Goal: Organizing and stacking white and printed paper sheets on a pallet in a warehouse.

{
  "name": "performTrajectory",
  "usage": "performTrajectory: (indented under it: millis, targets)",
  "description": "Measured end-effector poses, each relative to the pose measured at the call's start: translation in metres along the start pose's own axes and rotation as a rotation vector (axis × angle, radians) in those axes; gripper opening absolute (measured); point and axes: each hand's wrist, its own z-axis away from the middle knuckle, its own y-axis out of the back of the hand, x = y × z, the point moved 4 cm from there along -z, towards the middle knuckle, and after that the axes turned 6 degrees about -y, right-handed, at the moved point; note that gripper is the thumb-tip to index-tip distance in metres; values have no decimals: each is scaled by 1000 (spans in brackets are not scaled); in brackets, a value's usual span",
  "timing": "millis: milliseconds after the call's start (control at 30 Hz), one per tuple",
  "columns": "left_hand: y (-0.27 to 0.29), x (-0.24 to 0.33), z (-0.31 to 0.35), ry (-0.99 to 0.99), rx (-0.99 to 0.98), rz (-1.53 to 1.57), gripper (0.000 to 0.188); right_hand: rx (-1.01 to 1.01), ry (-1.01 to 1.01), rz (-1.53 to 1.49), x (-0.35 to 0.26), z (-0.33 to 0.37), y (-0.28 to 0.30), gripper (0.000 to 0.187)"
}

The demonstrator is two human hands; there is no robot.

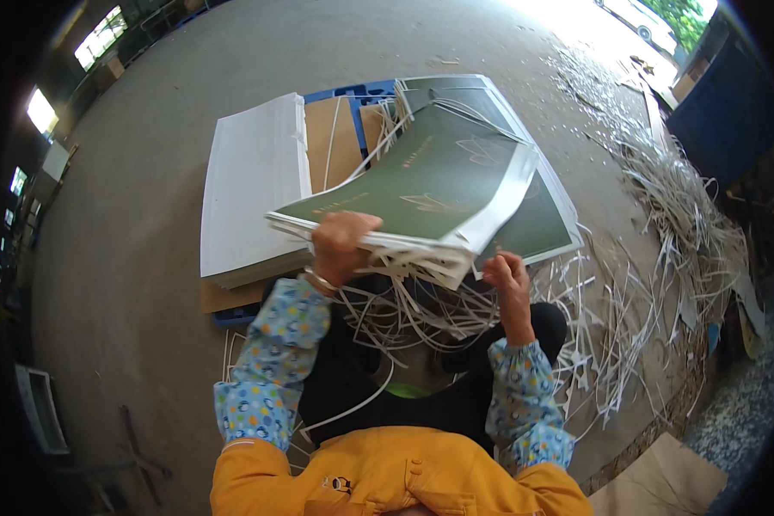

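Note:
My left hand (340, 245) is closed round the near left edge of a lifted batch of dark green printed sheets (421, 176). The batch bends and slants, with white trim edges on its right side and loose white strips hanging under its near edge. Below and to the right lies a stack of the same green sheets (529, 219) with white borders. My right hand (509, 284) is beside that stack's near corner, fingers pinched together; what they hold, if anything, is too small to make out.
A tall stack of white sheets (258, 185) stands at left on a blue pallet (232, 316), beside brown cardboard (333, 142). Tangled white paper strips (413, 314) lie around my legs, and a larger heap of strips (679, 224) covers the floor at right. A cardboard piece (662, 482) lies lower right.

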Motion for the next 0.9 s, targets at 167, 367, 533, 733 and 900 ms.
performTrajectory:
  millis: [167,367,533,733,900]
  targets:
    - [78,-5,-31,-27,3,42,23,338,635,740,-13,-47,45,63]
    - [139,-13,-25,138,76,73,15,824,318,1185,-25,-79,66,68]
    - [154,-49,5,421,175,-53,9,1198,-464,802,22,-82,141,69]
    - [230,-95,-25,492,105,-132,14,841,-349,-194,97,-86,215,42]
    - [297,-126,-68,727,357,226,23,403,-277,-173,122,-91,187,26]
